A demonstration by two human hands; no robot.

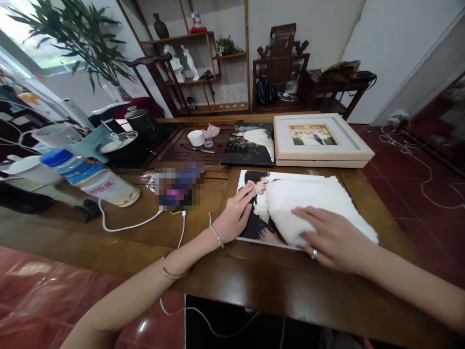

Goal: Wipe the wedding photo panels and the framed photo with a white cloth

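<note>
A home's sitting room by its furnishings, wooden table point(269, 286) with inset slatted tray point(174, 154), carved chair point(283, 68) and shelves point(174, 38) of statuettes point(189, 63) beyond the table, leafy plant point(87, 36) at its far left, red tiles point(160, 325) below.

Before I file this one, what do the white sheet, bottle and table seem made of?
Sheet: probably soft foam or fibre padding, matte; it bulges in a rounded fold and has a ragged edge. Bottle: likely plastic, smooth; it looks see-through near the base. Table: apparently brown wood, perhaps varnished, since light shines off its front.
</note>
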